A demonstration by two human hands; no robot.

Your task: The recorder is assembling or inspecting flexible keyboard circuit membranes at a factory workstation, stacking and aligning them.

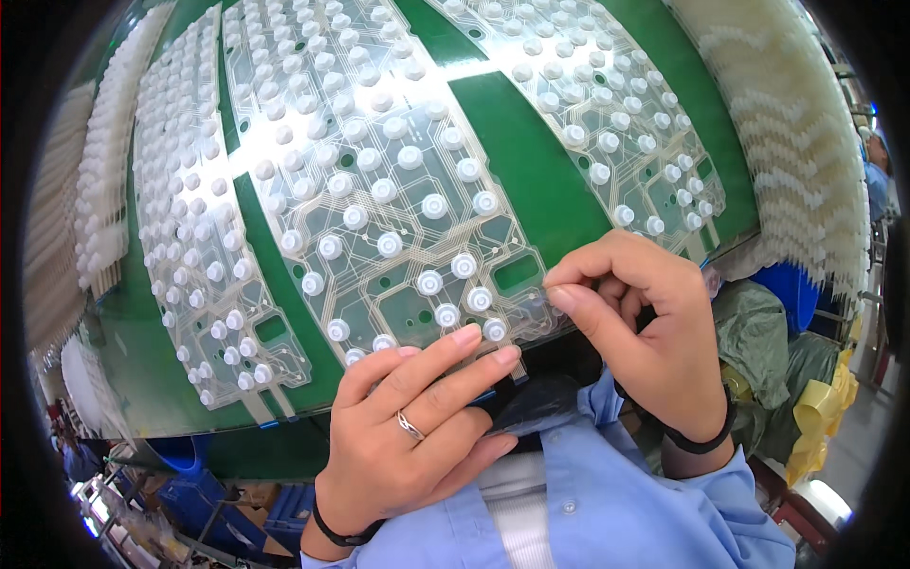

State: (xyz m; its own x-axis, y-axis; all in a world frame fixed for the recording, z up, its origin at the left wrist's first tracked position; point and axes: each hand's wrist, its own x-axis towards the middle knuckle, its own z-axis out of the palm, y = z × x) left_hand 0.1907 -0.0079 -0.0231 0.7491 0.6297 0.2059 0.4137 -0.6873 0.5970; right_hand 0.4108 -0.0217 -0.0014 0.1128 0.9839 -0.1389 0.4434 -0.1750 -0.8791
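A clear keyboard membrane (398, 305) with printed traces and white rubber domes (429, 282) lies in front of me on a green table. Over its near edge rests my left hand (403, 427), fingers stretched out and touching the sheet by the lowest domes; a ring is on one finger. At the sheet's near right corner, the thumb and forefinger of my right hand (649, 318) are pinched together on its edge. The other right fingers curl in behind them. The left palm hides part of the near edge.
Similar membranes lie at the left (213, 313) and right (626, 142) of the green tabletop (555, 204). Tall stacks of domed sheets stand on the far left (104, 190) and right (791, 123). Beyond the table's near edge are dark green bags (749, 332) and blue bins (194, 503).
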